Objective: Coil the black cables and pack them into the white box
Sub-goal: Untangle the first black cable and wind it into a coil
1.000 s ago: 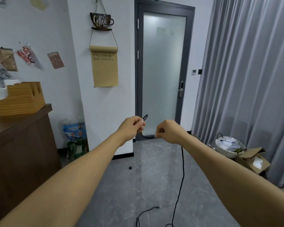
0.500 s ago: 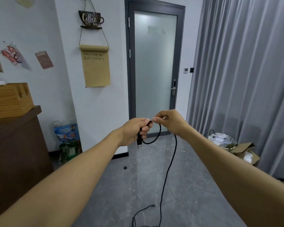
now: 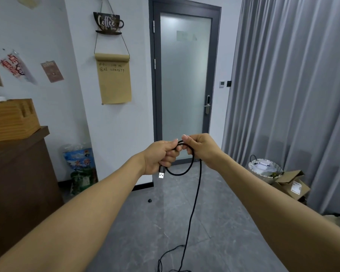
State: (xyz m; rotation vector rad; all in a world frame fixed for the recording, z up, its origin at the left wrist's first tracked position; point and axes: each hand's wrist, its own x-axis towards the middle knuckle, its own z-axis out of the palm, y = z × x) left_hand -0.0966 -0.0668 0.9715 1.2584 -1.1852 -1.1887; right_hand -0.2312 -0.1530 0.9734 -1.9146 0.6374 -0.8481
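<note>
A round loop of braided black cable (image 3: pixel 186 169) is pinched by left hand (image 3: pixel 161 157) and right hand (image 3: pixel 201 149); its metal USB plug (image 3: pixel 161 174) is pointed toward 6 o'clock.

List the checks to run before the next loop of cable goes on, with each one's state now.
1. Left hand grips the black cable near its USB plug: ok.
2. Right hand pinches the cable at the loop's top: ok.
3. First loop closed and hanging below the hands: ok.
4. Slack trailing to the floor free of knots: cannot tell, it leaves the frame.
5. White box in reach: cannot tell, not identifiable.
</note>
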